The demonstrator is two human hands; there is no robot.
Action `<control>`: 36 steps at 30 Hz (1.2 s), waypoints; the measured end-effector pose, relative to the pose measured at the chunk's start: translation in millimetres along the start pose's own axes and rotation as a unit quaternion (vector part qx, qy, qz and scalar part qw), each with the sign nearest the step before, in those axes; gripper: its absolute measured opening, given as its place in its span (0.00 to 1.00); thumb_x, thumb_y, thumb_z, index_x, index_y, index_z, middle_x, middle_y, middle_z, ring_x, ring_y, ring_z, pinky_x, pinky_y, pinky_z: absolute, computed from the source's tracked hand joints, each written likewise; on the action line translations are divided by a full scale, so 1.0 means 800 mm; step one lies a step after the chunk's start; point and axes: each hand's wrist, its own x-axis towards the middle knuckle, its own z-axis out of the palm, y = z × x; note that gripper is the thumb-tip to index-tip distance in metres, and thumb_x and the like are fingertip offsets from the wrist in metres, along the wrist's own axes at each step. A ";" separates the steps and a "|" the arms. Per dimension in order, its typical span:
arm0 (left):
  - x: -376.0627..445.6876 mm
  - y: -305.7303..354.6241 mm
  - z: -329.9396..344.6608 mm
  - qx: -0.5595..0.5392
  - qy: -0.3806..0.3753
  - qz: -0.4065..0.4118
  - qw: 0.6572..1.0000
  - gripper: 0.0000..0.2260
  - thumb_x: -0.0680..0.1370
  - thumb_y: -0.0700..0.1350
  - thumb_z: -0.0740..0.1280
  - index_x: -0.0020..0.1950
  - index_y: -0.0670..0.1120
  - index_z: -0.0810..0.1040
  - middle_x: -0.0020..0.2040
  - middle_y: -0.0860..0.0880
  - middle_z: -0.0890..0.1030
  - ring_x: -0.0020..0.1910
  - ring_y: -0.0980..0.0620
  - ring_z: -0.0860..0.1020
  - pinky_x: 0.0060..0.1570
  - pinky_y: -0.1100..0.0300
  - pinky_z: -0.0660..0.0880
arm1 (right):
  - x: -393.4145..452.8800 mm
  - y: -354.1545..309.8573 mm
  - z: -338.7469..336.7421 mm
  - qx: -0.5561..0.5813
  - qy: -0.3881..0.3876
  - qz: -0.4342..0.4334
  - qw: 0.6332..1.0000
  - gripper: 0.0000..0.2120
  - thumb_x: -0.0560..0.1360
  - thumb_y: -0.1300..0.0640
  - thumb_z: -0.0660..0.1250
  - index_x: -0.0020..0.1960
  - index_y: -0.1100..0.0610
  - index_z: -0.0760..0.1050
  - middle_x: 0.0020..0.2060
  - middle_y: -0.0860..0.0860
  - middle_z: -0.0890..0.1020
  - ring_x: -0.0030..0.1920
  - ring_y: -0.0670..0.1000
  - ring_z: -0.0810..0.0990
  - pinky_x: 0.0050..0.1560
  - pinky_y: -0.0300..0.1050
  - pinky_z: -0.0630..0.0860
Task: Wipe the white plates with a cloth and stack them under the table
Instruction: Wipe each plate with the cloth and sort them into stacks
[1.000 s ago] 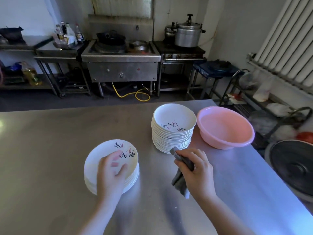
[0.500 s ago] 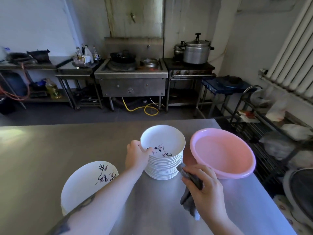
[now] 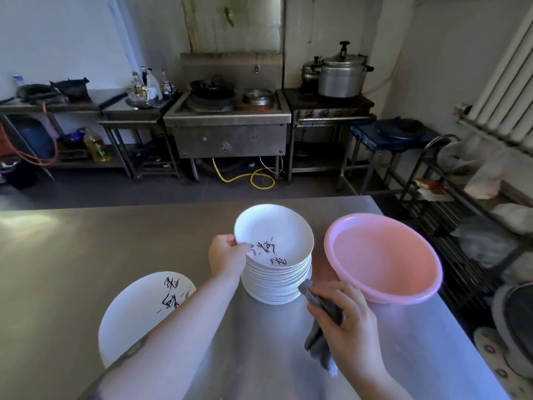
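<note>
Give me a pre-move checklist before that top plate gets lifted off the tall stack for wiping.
1. Left hand grips the top plate at its rim: ok.
2. Top plate tilted up off the stack: ok.
3. Right hand holds the cloth: ok.
4. Pink basin close beside the stack, touching or not: cannot tell.
5. Bare table for working: ok.
6. Space under the table: cannot tell.

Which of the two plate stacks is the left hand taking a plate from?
The taller stack beside the pink basin: the left hand grips its top plate by the rim. The lower stack sits untouched, nearer the person.
</note>
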 end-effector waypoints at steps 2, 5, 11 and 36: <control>-0.006 0.009 -0.002 -0.053 0.004 -0.006 0.999 0.13 0.71 0.31 0.68 0.54 0.40 0.74 0.47 0.44 0.80 0.43 0.46 0.80 0.31 0.57 0.78 | -0.001 -0.001 -0.002 -0.005 0.005 0.002 1.000 0.10 0.65 0.57 0.73 0.46 0.47 0.83 0.47 0.36 0.79 0.51 0.43 0.77 0.53 0.26 0.68; -0.030 0.023 -0.010 -0.135 0.002 -0.038 0.990 0.16 0.73 0.27 0.66 0.57 0.42 0.70 0.47 0.48 0.75 0.44 0.49 0.78 0.28 0.57 0.80 | -0.006 -0.010 -0.006 -0.003 0.008 0.005 1.000 0.10 0.66 0.57 0.72 0.45 0.46 0.82 0.47 0.36 0.79 0.51 0.43 0.77 0.52 0.26 0.67; -0.100 0.015 -0.070 -0.199 -0.041 -0.024 0.979 0.21 0.73 0.27 0.66 0.60 0.47 0.74 0.48 0.42 0.80 0.46 0.47 0.82 0.29 0.56 0.80 | -0.032 -0.013 -0.040 -0.020 0.051 0.054 0.997 0.13 0.68 0.63 0.77 0.46 0.47 0.82 0.47 0.40 0.80 0.50 0.42 0.78 0.51 0.25 0.67; -0.245 -0.244 -0.166 0.127 -0.153 -0.016 0.980 0.24 0.71 0.38 0.74 0.59 0.60 0.74 0.46 0.58 0.84 0.47 0.56 0.82 0.49 0.49 0.80 | -0.180 -0.002 0.042 -0.041 -0.118 0.139 0.982 0.16 0.68 0.62 0.76 0.53 0.49 0.82 0.46 0.38 0.77 0.49 0.45 0.77 0.51 0.30 0.69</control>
